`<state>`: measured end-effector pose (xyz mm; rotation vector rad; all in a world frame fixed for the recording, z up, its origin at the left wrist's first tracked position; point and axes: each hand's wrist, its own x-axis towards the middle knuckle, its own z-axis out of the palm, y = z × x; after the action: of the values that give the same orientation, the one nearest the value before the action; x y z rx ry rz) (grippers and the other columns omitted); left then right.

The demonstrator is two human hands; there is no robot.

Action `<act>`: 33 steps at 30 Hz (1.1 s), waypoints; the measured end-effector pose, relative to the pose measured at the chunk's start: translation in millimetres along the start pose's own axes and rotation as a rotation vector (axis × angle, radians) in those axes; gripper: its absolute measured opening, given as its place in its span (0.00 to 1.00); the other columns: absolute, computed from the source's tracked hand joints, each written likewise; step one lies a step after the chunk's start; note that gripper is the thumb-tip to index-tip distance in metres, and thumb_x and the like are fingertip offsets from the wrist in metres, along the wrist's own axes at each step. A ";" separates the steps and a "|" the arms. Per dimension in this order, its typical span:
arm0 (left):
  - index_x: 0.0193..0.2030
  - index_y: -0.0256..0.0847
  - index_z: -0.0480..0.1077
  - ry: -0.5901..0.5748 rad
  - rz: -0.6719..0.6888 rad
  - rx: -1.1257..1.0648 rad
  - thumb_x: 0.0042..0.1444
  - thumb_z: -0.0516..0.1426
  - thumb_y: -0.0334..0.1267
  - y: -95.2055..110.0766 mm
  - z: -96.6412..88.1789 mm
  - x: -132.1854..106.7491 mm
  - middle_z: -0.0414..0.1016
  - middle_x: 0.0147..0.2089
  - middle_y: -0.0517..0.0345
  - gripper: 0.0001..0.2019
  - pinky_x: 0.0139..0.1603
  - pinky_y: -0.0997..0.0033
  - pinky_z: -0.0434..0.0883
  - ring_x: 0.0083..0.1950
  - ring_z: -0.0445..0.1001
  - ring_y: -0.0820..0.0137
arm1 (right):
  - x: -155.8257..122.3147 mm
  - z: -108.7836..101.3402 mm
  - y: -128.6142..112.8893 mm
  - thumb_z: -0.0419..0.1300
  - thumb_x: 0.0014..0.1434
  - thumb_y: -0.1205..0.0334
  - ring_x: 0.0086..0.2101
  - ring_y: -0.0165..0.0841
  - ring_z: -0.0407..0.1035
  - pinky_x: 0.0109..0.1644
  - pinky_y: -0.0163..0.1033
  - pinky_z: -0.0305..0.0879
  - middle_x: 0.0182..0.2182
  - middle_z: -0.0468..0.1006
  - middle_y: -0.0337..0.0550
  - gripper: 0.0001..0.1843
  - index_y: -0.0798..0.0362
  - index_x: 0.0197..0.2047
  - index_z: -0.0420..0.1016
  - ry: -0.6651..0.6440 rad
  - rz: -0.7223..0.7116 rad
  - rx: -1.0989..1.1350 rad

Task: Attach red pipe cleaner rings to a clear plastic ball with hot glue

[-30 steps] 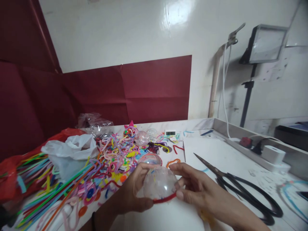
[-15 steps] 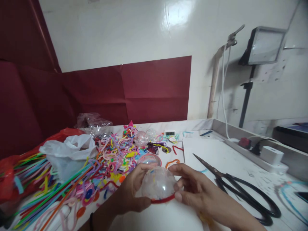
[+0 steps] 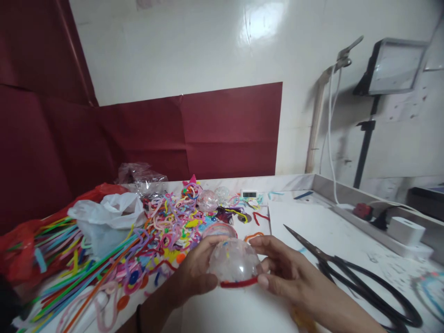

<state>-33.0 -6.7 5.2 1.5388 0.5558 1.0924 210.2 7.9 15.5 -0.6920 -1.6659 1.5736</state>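
A clear plastic dome (image 3: 234, 261) with faint coloured specks is between my two hands, above a white sheet. Along its lower front edge runs a red pipe cleaner (image 3: 239, 282). My left hand (image 3: 199, 268) curves around the dome's left side, thumb by the rim. On the right, my right hand (image 3: 280, 266) grips the rim, its thumb and fingers at the end of the red strip. Just behind the dome lies another clear round piece (image 3: 220, 230) with a reddish rim.
Large black-handled scissors (image 3: 333, 261) lie to the right on white paper. A heap of colourful pipe cleaners and craft bits (image 3: 169, 217) spreads left, beside a white plastic bag (image 3: 107, 217). A power strip (image 3: 391, 238) runs along the right edge; a small digital display (image 3: 249, 194) stands behind.
The whole view has shifted slightly, so everything sits a little further right. Both hands still hold the dome, and my left thumb has moved slightly off the red strip.
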 end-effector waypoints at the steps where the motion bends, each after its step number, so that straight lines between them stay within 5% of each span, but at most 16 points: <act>1: 0.60 0.44 0.64 -0.005 0.011 0.001 0.47 0.66 0.52 1.2 1.7 0.6 0.69 0.60 0.42 0.34 0.60 0.51 0.60 0.63 0.65 0.48 | 0.2 0.2 -0.5 0.68 0.52 0.46 0.43 0.36 0.65 0.49 0.43 0.59 0.49 0.70 0.44 0.28 0.47 0.51 0.65 0.001 0.002 -0.002; 7: 0.60 0.45 0.63 0.041 0.008 0.008 0.40 0.71 0.48 -1.8 4.7 0.8 0.69 0.59 0.44 0.39 0.61 0.51 0.60 0.63 0.65 0.48 | 2.0 0.8 2.2 0.68 0.52 0.46 0.40 0.37 0.65 0.43 0.41 0.60 0.29 0.67 0.35 0.28 0.47 0.51 0.64 -0.006 0.006 -0.016; 11: 0.58 0.45 0.65 0.088 -0.018 0.003 0.39 0.72 0.47 -3.8 1.1 0.7 0.70 0.58 0.46 0.38 0.60 0.53 0.60 0.63 0.65 0.49 | 4.4 1.4 9.1 0.69 0.52 0.48 0.31 0.31 0.61 0.35 0.37 0.55 0.30 0.68 0.34 0.28 0.48 0.51 0.64 0.035 -0.026 -0.028; 23: 0.56 0.48 0.63 0.094 0.016 0.012 0.41 0.71 0.43 -8.9 -11.3 2.3 0.69 0.60 0.44 0.35 0.57 0.52 0.65 0.61 0.68 0.49 | 4.9 9.5 -1.1 0.69 0.49 0.54 0.28 0.30 0.64 0.32 0.36 0.54 0.27 0.75 0.35 0.29 0.50 0.51 0.65 0.156 -0.044 -0.158; 27: 0.58 0.42 0.66 0.171 0.009 0.095 0.39 0.71 0.48 -13.6 -15.1 3.7 0.65 0.64 0.38 0.39 0.61 0.49 0.62 0.65 0.61 0.43 | 7.0 13.6 0.9 0.68 0.49 0.55 0.28 0.31 0.65 0.32 0.37 0.55 0.27 0.74 0.34 0.28 0.49 0.51 0.65 0.188 -0.049 -0.212; 33: 0.67 0.48 0.58 0.130 0.055 0.069 0.45 0.68 0.50 -0.1 -5.2 -2.3 0.52 0.72 0.46 0.43 0.67 0.50 0.54 0.71 0.52 0.45 | 9.8 21.7 4.8 0.68 0.49 0.52 0.25 0.29 0.59 0.30 0.36 0.53 0.27 0.75 0.34 0.30 0.48 0.52 0.63 0.225 -0.045 -0.212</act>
<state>-38.5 -6.0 4.1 1.5581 0.6491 1.2331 186.5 3.3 12.5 -0.8990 -1.6795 1.2486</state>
